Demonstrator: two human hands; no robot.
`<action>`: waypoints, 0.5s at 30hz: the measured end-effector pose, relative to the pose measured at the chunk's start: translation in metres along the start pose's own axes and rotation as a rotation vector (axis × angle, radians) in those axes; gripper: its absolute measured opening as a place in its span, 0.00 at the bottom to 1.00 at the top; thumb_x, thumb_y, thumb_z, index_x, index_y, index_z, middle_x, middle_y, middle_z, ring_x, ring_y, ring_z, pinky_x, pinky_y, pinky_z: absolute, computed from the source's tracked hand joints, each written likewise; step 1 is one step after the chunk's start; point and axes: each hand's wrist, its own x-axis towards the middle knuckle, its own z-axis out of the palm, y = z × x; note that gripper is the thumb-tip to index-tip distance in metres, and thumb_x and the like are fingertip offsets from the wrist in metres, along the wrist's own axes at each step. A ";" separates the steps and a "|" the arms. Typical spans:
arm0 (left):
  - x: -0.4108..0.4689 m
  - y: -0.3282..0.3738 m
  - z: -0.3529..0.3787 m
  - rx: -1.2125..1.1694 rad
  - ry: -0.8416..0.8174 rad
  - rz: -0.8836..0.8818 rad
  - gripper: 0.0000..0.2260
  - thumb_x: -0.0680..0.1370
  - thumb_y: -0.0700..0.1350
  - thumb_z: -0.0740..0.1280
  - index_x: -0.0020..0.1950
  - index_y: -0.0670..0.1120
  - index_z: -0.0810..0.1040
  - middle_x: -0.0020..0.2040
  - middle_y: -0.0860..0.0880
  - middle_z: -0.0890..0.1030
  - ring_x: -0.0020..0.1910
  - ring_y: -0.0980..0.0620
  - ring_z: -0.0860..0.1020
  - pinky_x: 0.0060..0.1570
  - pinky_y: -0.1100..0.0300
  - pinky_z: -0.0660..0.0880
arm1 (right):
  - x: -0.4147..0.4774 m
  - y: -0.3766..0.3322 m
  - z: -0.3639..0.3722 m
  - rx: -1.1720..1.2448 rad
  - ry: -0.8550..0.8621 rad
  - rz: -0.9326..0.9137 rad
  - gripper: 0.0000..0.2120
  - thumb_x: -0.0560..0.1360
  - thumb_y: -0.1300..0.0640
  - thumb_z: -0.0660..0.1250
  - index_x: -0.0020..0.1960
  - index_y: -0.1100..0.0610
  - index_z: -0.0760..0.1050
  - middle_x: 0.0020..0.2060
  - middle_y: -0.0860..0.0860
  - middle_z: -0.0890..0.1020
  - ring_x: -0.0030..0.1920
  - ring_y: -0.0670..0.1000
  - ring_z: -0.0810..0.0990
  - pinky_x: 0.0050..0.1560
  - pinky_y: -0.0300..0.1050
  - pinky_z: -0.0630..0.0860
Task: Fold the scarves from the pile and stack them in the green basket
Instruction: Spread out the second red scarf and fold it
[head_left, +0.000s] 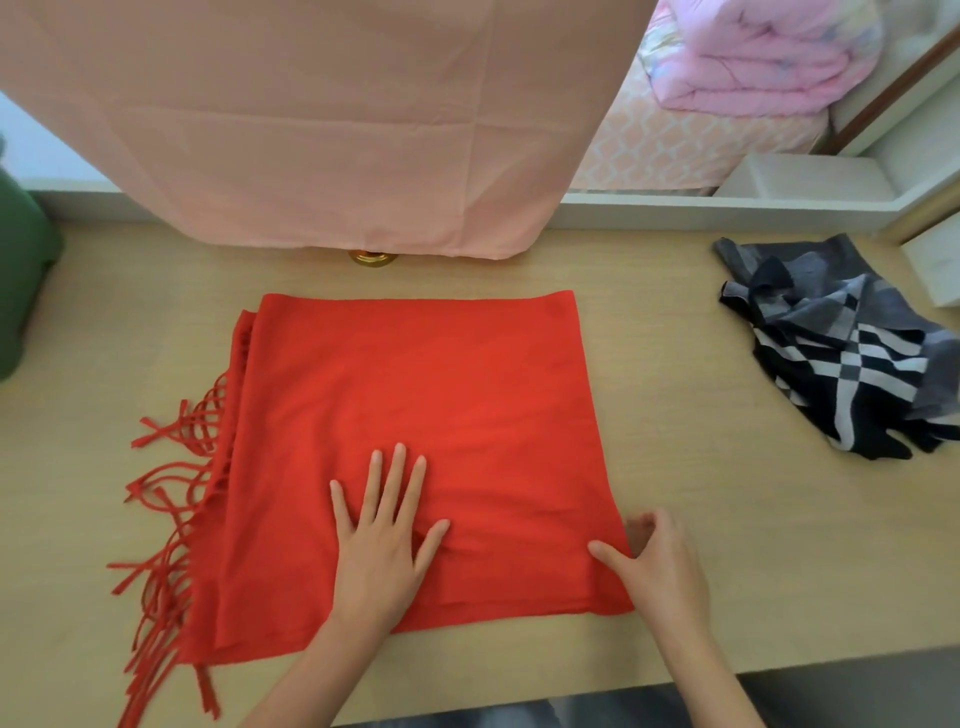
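Note:
A red scarf (415, 415) lies folded into a wide rectangle on the wooden table (701, 509), its fringe trailing off the left side. My left hand (382, 540) presses flat on the near middle of the scarf with fingers spread. My right hand (654, 566) pinches the scarf's near right edge, thumb on top and fingers under the fold. A crumpled black, white and grey patterned scarf (852, 353) lies at the table's right. A green object, perhaps the basket (21, 291), shows at the far left edge, mostly cut off.
A pink cloth (322, 119) hangs over the back of the table, with a small gold object (371, 257) just under its hem. Beyond the table's back right corner is a bed with a folded pink quilt (753, 57). A white ledge (727, 208) runs along the back edge.

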 end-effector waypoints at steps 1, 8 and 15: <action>-0.002 -0.002 -0.003 -0.015 0.020 -0.013 0.30 0.80 0.63 0.42 0.77 0.49 0.57 0.78 0.45 0.53 0.77 0.45 0.50 0.71 0.35 0.49 | -0.005 -0.005 0.002 -0.039 0.071 -0.109 0.26 0.65 0.45 0.76 0.58 0.54 0.72 0.55 0.52 0.75 0.57 0.53 0.73 0.58 0.50 0.71; -0.042 -0.040 0.002 -0.022 0.016 -0.175 0.34 0.78 0.66 0.41 0.78 0.47 0.55 0.78 0.42 0.52 0.77 0.43 0.51 0.71 0.36 0.50 | -0.019 -0.052 0.056 -0.276 -0.037 -0.611 0.39 0.74 0.27 0.41 0.77 0.48 0.37 0.76 0.48 0.35 0.76 0.50 0.35 0.76 0.48 0.40; -0.066 -0.070 0.003 -0.036 0.027 -0.168 0.35 0.77 0.67 0.46 0.77 0.46 0.58 0.78 0.44 0.55 0.77 0.45 0.52 0.74 0.44 0.49 | -0.013 -0.034 0.066 -0.393 -0.031 -0.585 0.43 0.72 0.24 0.40 0.77 0.48 0.36 0.76 0.51 0.36 0.76 0.54 0.35 0.74 0.52 0.37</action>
